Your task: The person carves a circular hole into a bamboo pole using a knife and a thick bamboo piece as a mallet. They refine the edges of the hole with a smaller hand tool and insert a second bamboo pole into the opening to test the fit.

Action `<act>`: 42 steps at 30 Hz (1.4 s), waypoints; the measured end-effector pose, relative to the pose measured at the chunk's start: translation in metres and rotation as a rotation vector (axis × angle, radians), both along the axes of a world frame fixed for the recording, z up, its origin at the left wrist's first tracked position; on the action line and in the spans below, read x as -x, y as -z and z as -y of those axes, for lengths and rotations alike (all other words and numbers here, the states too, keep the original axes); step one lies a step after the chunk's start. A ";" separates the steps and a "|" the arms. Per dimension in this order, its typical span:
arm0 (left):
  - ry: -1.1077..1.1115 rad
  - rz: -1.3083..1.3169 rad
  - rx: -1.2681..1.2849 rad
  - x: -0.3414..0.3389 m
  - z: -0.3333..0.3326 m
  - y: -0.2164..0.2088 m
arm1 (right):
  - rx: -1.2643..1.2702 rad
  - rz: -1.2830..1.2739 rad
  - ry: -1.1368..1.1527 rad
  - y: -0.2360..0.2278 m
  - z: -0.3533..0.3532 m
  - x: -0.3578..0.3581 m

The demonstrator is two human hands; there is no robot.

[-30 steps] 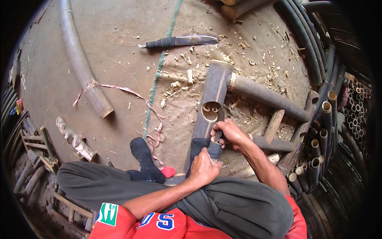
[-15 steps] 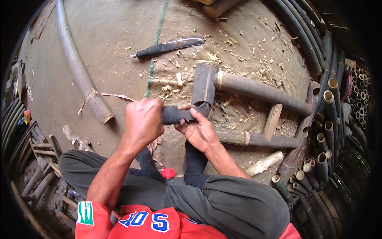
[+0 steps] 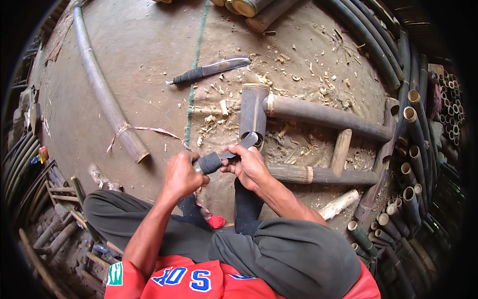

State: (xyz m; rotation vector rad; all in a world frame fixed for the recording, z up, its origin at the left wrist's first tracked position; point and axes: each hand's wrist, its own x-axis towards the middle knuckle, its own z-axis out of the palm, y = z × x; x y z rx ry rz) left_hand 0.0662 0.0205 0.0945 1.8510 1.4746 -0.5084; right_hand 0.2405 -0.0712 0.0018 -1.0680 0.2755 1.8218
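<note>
A short knife (image 3: 210, 163) with a black-wrapped handle is held between my two hands in front of my shins. My left hand (image 3: 180, 175) is closed around the handle's end. My right hand (image 3: 250, 168) grips the knife where handle meets blade, with the thumb along the blade. The blade slants up to the right, and its tip overlaps the open lower end of a short bamboo piece (image 3: 253, 112). This piece is joined to a bamboo frame (image 3: 323, 115). Some of the blade is hidden behind my right fingers.
A larger knife (image 3: 211, 70) lies beyond the hands among pale shavings. A long bamboo pole (image 3: 102, 82) with a ribbon (image 3: 158, 130) lies at left. A loose bamboo stick (image 3: 341, 152) rests inside the frame. Cut bamboo tubes (image 3: 411, 199) crowd the right side.
My left hand has moved down and turned, tilting the handle down to the left. More of the blade now shows beyond my right hand. The whole view has shifted slightly.
</note>
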 end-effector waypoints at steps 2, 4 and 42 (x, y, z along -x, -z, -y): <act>0.158 -0.123 -0.087 -0.029 -0.025 -0.022 | -0.032 -0.171 0.176 0.002 0.000 -0.004; 0.345 -0.018 -0.298 -0.059 -0.029 -0.035 | -0.066 -0.396 0.341 0.008 0.005 -0.009; -0.187 1.068 -0.269 -0.153 0.016 0.088 | -0.669 1.816 -1.616 -0.034 -0.085 -0.125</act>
